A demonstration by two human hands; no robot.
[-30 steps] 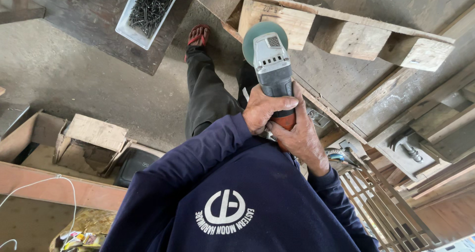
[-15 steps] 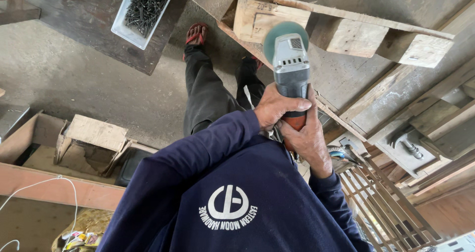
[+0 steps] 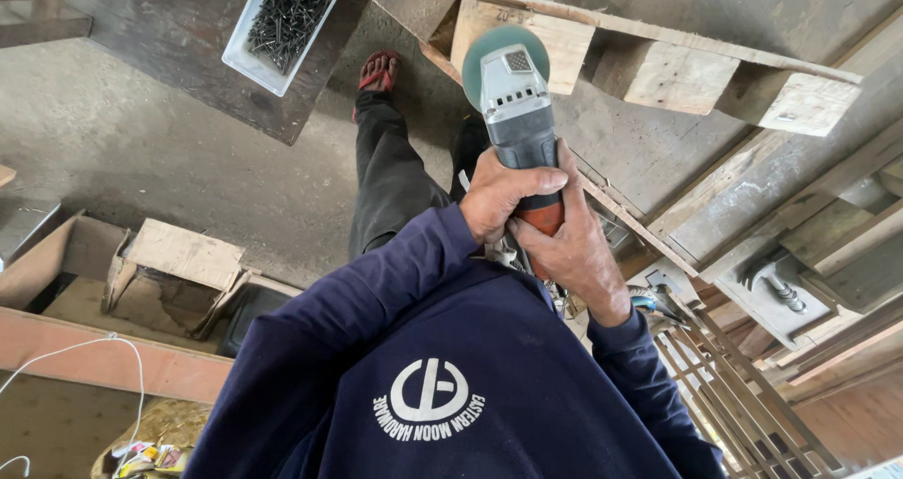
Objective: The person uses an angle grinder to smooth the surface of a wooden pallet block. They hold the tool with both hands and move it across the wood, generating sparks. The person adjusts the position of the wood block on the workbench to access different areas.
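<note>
Shifted left since half a second ago: grinder (image 3: 515, 112) and both hands, disc (image 3: 484, 54) now back over the left block (image 3: 569, 41) instead of the gap to its right. Grip itself unchanged.

Fingers (image 3: 541, 187) of left hand (image 3: 499, 197) wrapped tight across grey body of grinder, just ahead of orange rear end, thumb side toward chest. Right hand (image 3: 569, 253) closed round rear of handle from below and right, touching left hand; fingertips there hidden by left hand and tool. Both hands fully closed on grinder, nothing else held.

Grinder held out in front of chest, nose pointing away from body, vents and small mesh patch facing up. Teal-green disc at far end, partly covered by tool head, overlapping near face of pale wooden block. Contact between disc and wood not clear from this angle.

Block one of three under a long plank (image 3: 658, 32), the other two well apart to the right. Grey worn boards beneath and right of them. Dark blue sleeves (image 3: 376, 291) run back to torso at bottom of frame. Dark trouser leg and red sandal (image 3: 378, 70) on concrete floor (image 3: 141, 150), just left of grinder.

Further out: white tray (image 3: 246, 60) of dark screws upper left on dark board. Open cardboard box (image 3: 169, 263) lower left, white cable (image 3: 56, 352) below it. Bolt (image 3: 781, 286) on metal plate at right; wooden slats (image 3: 734, 385) lower right.
</note>
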